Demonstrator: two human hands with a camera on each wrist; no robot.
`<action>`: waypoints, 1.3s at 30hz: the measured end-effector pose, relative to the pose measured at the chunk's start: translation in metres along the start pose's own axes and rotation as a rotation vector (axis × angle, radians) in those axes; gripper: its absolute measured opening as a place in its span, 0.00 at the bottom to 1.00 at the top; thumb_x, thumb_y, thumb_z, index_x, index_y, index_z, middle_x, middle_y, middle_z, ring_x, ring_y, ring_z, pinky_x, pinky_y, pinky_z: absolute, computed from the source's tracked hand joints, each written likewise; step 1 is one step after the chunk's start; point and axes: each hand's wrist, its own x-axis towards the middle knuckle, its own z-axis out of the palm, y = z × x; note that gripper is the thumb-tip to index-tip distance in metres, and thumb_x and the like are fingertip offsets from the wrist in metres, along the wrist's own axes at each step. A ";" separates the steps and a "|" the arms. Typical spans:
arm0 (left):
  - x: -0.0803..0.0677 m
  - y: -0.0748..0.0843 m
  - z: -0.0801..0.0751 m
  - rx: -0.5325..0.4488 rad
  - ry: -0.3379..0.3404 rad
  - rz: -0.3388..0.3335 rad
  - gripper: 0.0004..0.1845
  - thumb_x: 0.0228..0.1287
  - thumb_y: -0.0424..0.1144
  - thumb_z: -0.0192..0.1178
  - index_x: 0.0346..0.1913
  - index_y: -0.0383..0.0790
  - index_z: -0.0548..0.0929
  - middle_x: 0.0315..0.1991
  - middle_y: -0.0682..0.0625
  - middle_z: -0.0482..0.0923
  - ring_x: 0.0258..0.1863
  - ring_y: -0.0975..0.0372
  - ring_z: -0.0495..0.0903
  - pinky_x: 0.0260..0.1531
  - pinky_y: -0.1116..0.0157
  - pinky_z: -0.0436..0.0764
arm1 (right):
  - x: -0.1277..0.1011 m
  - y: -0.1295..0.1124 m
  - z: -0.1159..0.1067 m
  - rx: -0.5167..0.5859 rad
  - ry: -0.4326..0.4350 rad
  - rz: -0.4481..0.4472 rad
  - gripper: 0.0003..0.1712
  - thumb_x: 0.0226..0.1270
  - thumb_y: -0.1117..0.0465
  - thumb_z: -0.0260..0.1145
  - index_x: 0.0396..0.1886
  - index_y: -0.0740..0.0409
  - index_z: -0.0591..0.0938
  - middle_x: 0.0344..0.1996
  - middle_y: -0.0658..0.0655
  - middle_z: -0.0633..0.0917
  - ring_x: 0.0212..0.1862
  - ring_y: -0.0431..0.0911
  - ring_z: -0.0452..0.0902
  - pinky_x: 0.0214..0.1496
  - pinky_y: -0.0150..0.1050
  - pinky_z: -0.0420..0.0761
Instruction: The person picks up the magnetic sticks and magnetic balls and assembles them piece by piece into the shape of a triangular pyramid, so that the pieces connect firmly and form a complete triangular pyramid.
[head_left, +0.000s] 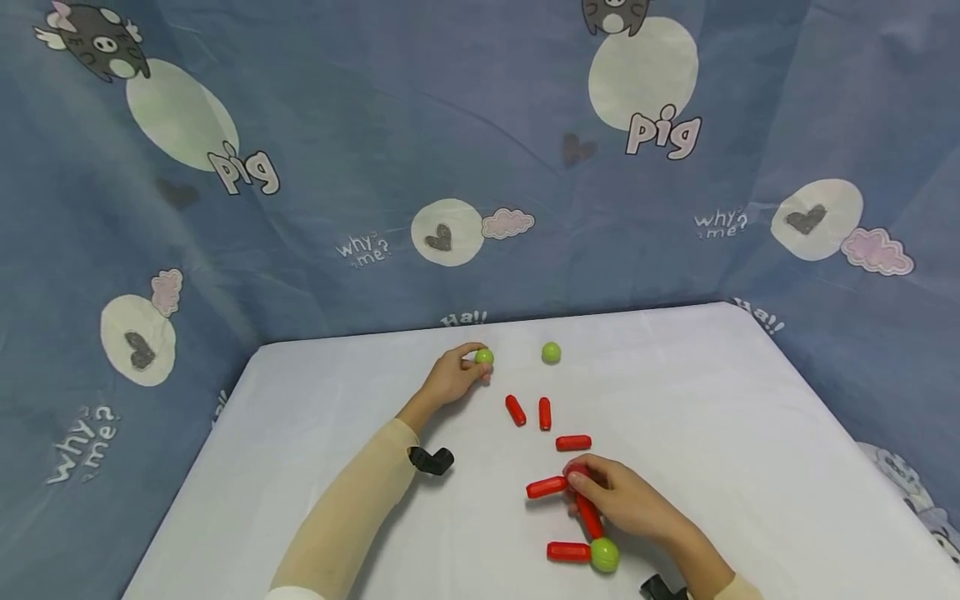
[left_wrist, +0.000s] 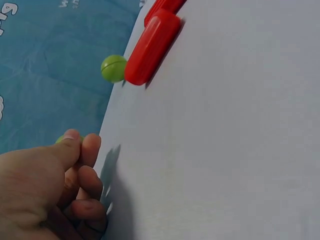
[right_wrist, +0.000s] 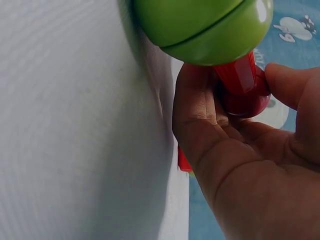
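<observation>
— Now, head view first: what is lying on the white table [head_left: 315,433]?

— Left hand [head_left: 452,379] is pinching a small green ball [head_left: 484,357] between thumb and fingertips near the far edge. A second green ball [head_left: 551,352] is sitting loose just to its right. Three loose red rods are lying between the hands: two [head_left: 515,410] [head_left: 544,413] side by side, one [head_left: 573,442] nearer the right hand.

— And the right hand?

— Right hand [head_left: 618,496] is curling its fingers round a red ball [head_left: 576,472], which is meeting a flat red rod [head_left: 546,487] and a slanted red rod [head_left: 589,517]. That slanted rod is running down to a large green ball [head_left: 604,555], with another red rod [head_left: 568,552] touching it on the left.

— Left wrist view?

— Left hand [left_wrist: 45,190] is showing curled fingers [left_wrist: 90,147] with a sliver of green behind them. A green ball [left_wrist: 114,68] is sitting beyond, just beside a red rod [left_wrist: 152,47].

— Right wrist view?

— Right hand [right_wrist: 240,165] is gripping the red ball [right_wrist: 247,100] with a red rod [right_wrist: 239,75] rising to the green ball [right_wrist: 210,25], close to the lens.

— Backdrop?

— Blue cartoon-print cloth [head_left: 337,125] is hanging behind.
</observation>
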 end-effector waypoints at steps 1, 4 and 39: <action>-0.002 -0.001 0.001 -0.003 -0.004 -0.001 0.24 0.73 0.47 0.63 0.69 0.51 0.76 0.37 0.51 0.90 0.19 0.65 0.73 0.22 0.70 0.70 | -0.001 0.000 0.000 0.004 -0.001 0.000 0.21 0.79 0.46 0.59 0.55 0.58 0.80 0.32 0.52 0.86 0.37 0.45 0.81 0.39 0.35 0.75; -0.008 -0.001 0.003 -0.015 -0.014 -0.003 0.24 0.73 0.46 0.63 0.69 0.51 0.76 0.35 0.52 0.89 0.18 0.65 0.72 0.21 0.70 0.69 | -0.002 0.001 0.001 0.008 -0.002 -0.001 0.21 0.79 0.47 0.59 0.56 0.58 0.80 0.32 0.53 0.86 0.37 0.46 0.81 0.38 0.35 0.74; -0.088 -0.004 0.009 -0.124 -0.033 0.086 0.24 0.74 0.43 0.62 0.70 0.48 0.75 0.31 0.53 0.88 0.16 0.66 0.66 0.18 0.71 0.65 | 0.000 -0.002 0.006 -0.012 -0.003 0.003 0.22 0.77 0.46 0.60 0.56 0.58 0.80 0.33 0.53 0.87 0.37 0.45 0.82 0.42 0.36 0.75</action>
